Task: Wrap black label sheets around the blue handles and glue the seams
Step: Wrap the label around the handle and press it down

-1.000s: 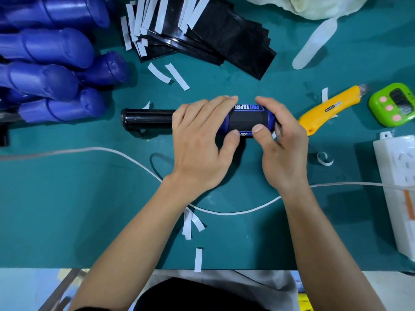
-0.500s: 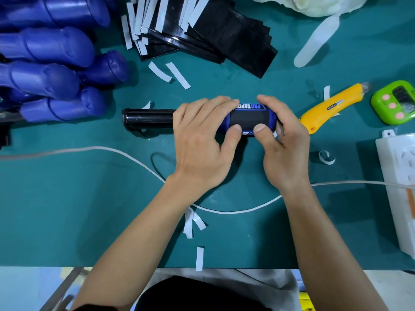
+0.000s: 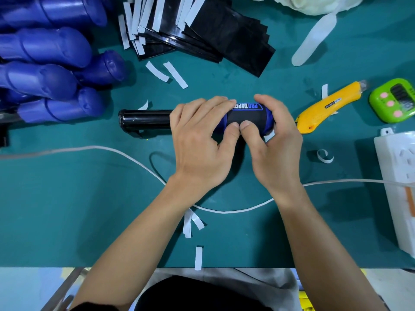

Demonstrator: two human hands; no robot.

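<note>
A heap of bare blue handles lies at ten o'clock on the teal mat. A fanned stack of black label sheets, edged with white backing strips, sits at twelve. A glossy black rod lies level on the mat, its free end pointing to nine o'clock and its other end hidden under the left hand. That hand curls its fingers over the far side of the blue handle, with its thumb pressed on the near face of the black label, which reads "PRO TAPER" upside down. The handle lies crosswise at the twelve o'clock side of both palms, held between the two hands. The right hand grips its three o'clock end the same way, fingers arched over and thumb on the label; the two thumb tips touch. At two o'clock from that hand lie a yellow utility knife and, farther out, a green timer. A white power strip lies at three.
</note>
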